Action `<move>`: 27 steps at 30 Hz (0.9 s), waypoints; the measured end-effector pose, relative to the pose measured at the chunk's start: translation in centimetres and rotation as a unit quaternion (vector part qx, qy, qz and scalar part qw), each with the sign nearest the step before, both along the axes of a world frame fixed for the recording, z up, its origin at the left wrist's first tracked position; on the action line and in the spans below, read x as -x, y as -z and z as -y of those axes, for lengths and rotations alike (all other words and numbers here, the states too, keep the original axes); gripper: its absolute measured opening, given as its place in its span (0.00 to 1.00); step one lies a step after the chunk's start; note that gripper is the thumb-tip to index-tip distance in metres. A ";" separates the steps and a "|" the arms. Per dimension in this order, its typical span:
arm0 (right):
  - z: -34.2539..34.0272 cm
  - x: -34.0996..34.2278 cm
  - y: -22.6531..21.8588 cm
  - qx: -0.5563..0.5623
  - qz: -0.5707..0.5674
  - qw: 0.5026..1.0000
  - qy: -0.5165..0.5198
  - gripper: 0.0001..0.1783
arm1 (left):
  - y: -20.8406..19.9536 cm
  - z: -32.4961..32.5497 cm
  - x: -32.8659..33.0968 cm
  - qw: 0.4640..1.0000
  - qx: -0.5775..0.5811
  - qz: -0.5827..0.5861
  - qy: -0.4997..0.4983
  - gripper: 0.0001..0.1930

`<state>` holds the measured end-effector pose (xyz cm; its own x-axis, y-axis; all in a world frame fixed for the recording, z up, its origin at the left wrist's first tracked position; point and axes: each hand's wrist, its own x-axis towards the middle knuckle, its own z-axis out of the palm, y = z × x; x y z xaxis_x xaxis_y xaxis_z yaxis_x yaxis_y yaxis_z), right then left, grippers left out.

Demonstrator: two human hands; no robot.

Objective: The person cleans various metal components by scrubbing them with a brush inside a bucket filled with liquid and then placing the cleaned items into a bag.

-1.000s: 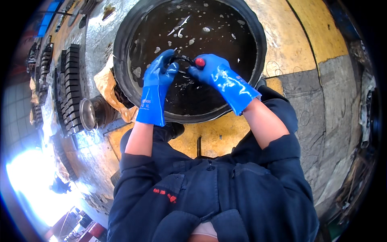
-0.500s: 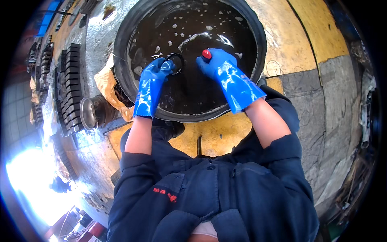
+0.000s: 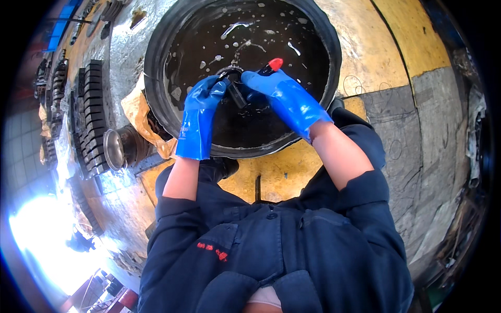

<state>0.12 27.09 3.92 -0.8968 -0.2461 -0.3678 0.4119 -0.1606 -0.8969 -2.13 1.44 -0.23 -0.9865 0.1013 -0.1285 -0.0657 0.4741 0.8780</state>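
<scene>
Both my hands wear long blue rubber gloves and work over a wide black tub (image 3: 155,68) of dark liquid. My left hand (image 3: 205,95) is closed on a black ring (image 3: 229,70), whose upper arc shows beyond the fingers. Closed around a black-handled tool with a red end (image 3: 275,64) is my right hand (image 3: 276,87); the glove covers most of the handle. Between the hands, against the ring, shows a dark straight bar (image 3: 237,95). Whether it belongs to the tool I cannot tell. Pale foam patches float on the liquid.
Left of the tub lie crumpled brown paper (image 3: 136,107) and a round metal can-like part (image 3: 114,147). A row of black ribbed parts (image 3: 94,112) stands farther left. Grey sheeting (image 3: 391,125) covers yellow floor at right. My legs straddle the tub's near side.
My right hand has moved left and slightly down, bringing the tool up to the ring. My left hand has shifted slightly, and the ring is now partly hidden. Foam has drifted.
</scene>
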 end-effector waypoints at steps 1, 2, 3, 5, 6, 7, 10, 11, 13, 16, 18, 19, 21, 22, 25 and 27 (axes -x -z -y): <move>0.1 0.5 1.7 0.106 0.060 0.993 -0.004 0.22 | 0.0 -0.4 -0.1 1.000 -0.018 0.003 -0.018 0.23; 0.0 0.5 2.3 0.108 0.074 0.991 0.004 0.22 | 0.0 -0.7 -0.3 0.999 -0.037 0.007 -0.036 0.24; 0.3 0.6 2.3 0.112 0.088 0.990 0.008 0.21 | -0.4 -0.8 -0.5 0.997 -0.052 0.010 -0.059 0.24; 0.5 0.5 1.9 0.103 0.051 0.993 0.006 0.21 | -1.2 -0.6 -0.6 0.995 -0.079 0.051 -0.037 0.25; 0.4 0.9 2.7 0.028 0.027 0.999 -0.020 0.22 | -1.5 -1.0 -0.4 0.993 -0.094 0.071 -0.019 0.26; 0.9 1.8 4.0 -0.046 0.003 0.998 -0.049 0.22 | -1.0 -1.1 -0.3 0.993 -0.101 0.061 -0.015 0.25; 2.4 1.6 3.5 -0.337 -0.084 0.934 -0.089 0.21 | -1.3 -1.2 -0.9 0.983 -0.121 0.123 -0.067 0.23; 2.7 1.7 3.5 -0.426 -0.143 0.887 -0.108 0.20 | -1.3 -1.3 -1.2 0.982 -0.147 0.099 -0.058 0.22; 3.3 1.7 3.7 -0.515 -0.229 0.820 -0.101 0.20 | -1.4 -1.2 -1.2 0.980 -0.134 0.111 -0.095 0.22; 3.3 1.7 4.0 -0.531 -0.248 0.808 -0.060 0.21 | -1.8 -1.0 -0.7 0.981 -0.111 0.113 -0.112 0.21; 2.3 2.1 4.0 -0.543 -0.171 0.819 -0.067 0.21 | -2.6 -0.8 -0.6 0.983 -0.078 0.128 -0.102 0.21; 1.9 1.9 4.0 -0.515 -0.140 0.845 -0.028 0.22 | -2.6 -0.6 -0.6 0.984 -0.086 0.122 -0.102 0.21; 1.4 2.0 3.9 -0.348 -0.071 0.935 -0.005 0.22 | -2.5 -0.5 -0.7 0.984 -0.103 0.110 -0.099 0.22; 1.2 2.1 3.9 -0.259 -0.034 0.965 0.008 0.23 | -2.5 -0.7 -0.8 0.984 -0.112 0.104 -0.095 0.23; 1.2 2.6 4.5 -0.137 -0.036 0.988 -0.057 0.23 | -3.7 -2.0 -1.0 0.975 -0.149 0.106 -0.123 0.20; 1.4 3.0 3.1 -0.215 -0.026 0.972 -0.093 0.23 | -4.1 -1.6 -1.1 0.973 -0.163 0.117 -0.110 0.19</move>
<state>-2.90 25.68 0.86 -0.8712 -0.2403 -0.4282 0.3504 0.3065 -0.8850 -1.02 3.08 3.91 -0.9367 -0.0371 -0.3482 -0.3501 0.1245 0.9284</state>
